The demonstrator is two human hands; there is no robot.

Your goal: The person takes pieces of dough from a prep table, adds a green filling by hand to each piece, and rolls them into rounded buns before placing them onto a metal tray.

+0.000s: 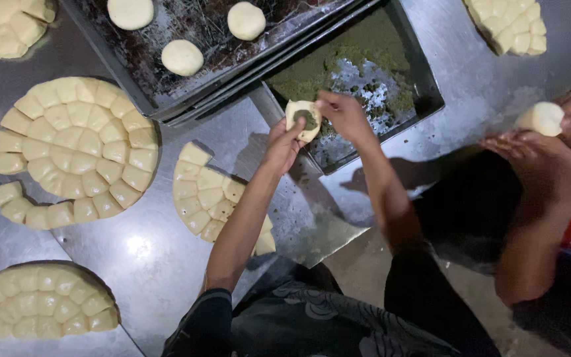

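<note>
Just above the middle of the frame, the left hand (283, 142) cupped a small pale disc of soft dough (303, 119), its open face turned up toward the camera and tilted a little to the right, its slightly longer axis running near vertical in the frame. A dab of dark green crumbly filling (306, 119) sat in its centre. The left grip was curled closed around the disc's lower edge. The right hand (343, 114) pinched the disc's upper right rim, fingertips closed on it.

Both hands hovered over the lower left corner of a dark rectangular metal tray (427, 86) dusted with the same green, grainy filling. Upper left of it, a scratched black baking tray (100, 53) carried smooth round dough balls (182, 57). On the shiny steel desk (147, 251), scored rounds of cream dough (77, 142), cut into pillow-like segments, lay at the left. At the right edge, another person's hands (550, 149) worked a white dough ball (541, 118)
</note>
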